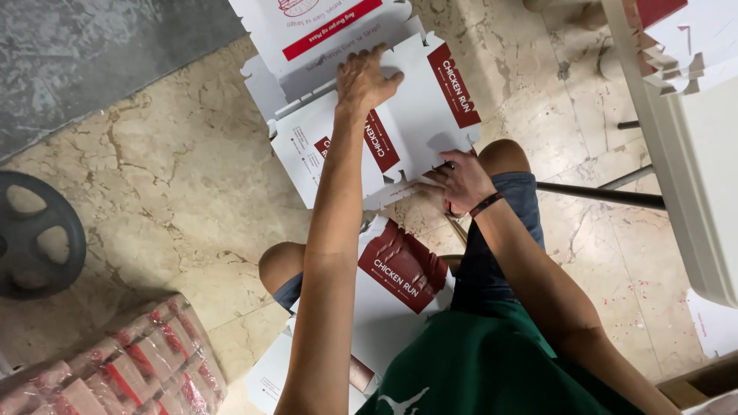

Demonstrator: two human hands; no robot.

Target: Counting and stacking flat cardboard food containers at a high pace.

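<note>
A seated person's left hand (367, 77), arm stretched toward 12 o'clock, presses flat with fingers spread on an unfolded white-and-red carton blank (419, 115) lying on the marble floor (177, 192); it grips nothing. The right hand (461, 181), wearing a dark wristband (487, 204), rests at 1 o'clock from the person's lap, fingertips on the blank's near edge just beside the right knee (501, 156); whether it pinches the card cannot be told. The two hands are well apart, one at the blank's far side, one at its near corner. The blank lies at 12 o'clock from the body, overlapping more flat blanks (307, 31) beyond it. Another folded carton with a dark red panel (400, 265) sits across the lap between the knees, and further white sheets (269, 376) lie on the floor at 7 o'clock. At 8 o'clock, a plastic-wrapped bundle of cartons (131, 361) rests on the floor. A dark wheel-shaped object (34, 238) sits at 9 o'clock. At 3 o'clock stands a white bench (692, 169) carrying stacked cut card (676, 54), with its dark metal legs (600, 194) beneath.
</note>
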